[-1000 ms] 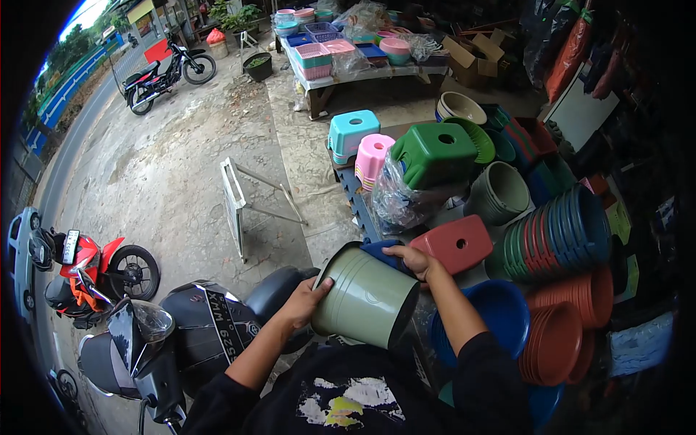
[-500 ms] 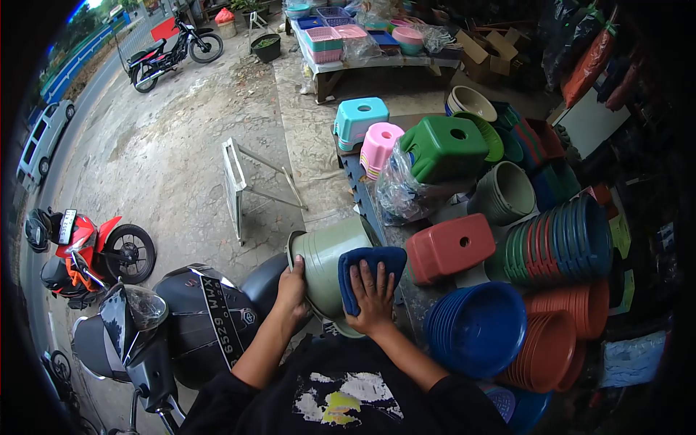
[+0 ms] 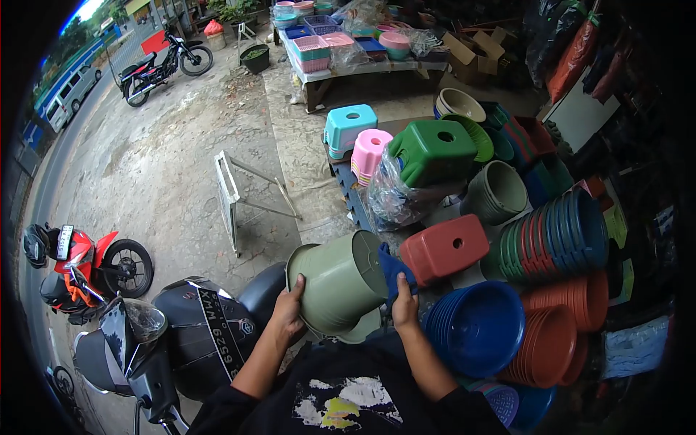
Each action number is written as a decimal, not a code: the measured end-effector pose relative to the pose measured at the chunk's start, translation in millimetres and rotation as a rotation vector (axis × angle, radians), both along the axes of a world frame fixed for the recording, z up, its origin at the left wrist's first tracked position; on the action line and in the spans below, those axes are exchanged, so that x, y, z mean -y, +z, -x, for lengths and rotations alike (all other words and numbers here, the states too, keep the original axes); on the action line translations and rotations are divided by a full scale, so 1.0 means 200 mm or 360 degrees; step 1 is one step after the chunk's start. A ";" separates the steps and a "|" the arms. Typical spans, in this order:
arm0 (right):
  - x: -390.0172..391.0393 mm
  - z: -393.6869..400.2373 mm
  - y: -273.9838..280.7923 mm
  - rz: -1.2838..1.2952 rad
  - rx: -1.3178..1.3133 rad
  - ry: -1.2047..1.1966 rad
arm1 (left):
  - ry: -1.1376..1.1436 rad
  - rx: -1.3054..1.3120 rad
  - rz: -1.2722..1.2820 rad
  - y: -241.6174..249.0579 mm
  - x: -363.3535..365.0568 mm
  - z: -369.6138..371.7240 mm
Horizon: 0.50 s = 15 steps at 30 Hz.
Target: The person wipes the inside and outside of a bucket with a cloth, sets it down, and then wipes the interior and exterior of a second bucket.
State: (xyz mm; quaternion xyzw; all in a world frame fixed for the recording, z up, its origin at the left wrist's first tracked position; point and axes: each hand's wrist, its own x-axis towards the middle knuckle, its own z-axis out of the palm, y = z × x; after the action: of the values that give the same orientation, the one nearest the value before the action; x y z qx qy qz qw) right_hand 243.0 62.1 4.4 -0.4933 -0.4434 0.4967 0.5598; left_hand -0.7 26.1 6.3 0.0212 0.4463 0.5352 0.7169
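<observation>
Olive-green bucket (image 3: 339, 281) held tilted at chest height above a black scooter (image 3: 196, 326): left hand (image 3: 290, 308) grip clamped on its rim, right hand (image 3: 404, 308) grip pressing a blue cloth (image 3: 392, 272) against its side, beside the red stool (image 3: 444, 249).

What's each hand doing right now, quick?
Left hand: closed on the rim of the green plastic bucket.
Right hand: pressing the blue cloth against the bucket.

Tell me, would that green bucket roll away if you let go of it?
Probably. The green bucket is round and lies tilted on its side, steadied only by the left hand. It looks like thin, empty plastic, so likely light. The right hand presses a blue cloth against it.
</observation>
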 end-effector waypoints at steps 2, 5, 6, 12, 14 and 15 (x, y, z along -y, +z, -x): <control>-0.03 -0.07 0.02 0.0139 -0.0115 -0.0262 | -0.0032 -0.0075 -0.0084 -0.05 0.03 0.02; -0.06 -0.07 0.06 0.0150 0.0090 -0.0276 | -0.0083 -0.0132 -0.0198 -0.08 0.06 0.03; -0.06 -0.07 0.06 0.0091 0.0359 -0.0142 | -0.0102 -0.0115 -0.0230 -0.06 0.07 0.02; -0.09 0.00 0.17 -0.0302 0.1173 0.0657 | -0.0040 -0.0170 -0.0198 0.02 0.07 -0.04; -0.06 0.05 0.31 -0.0469 0.1099 0.0861 | -0.0053 -0.0239 -0.0216 0.00 0.05 0.00; -0.03 0.07 0.37 -0.0562 0.1042 0.0957 | 0.0009 -0.0166 -0.0256 0.00 0.05 0.02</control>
State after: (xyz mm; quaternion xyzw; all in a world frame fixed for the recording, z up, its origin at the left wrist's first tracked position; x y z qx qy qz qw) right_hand 229.9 69.0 79.1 -0.3710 -0.7971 0.3722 0.2974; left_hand -3.7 16.7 7.1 0.1053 0.4386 0.5695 0.6872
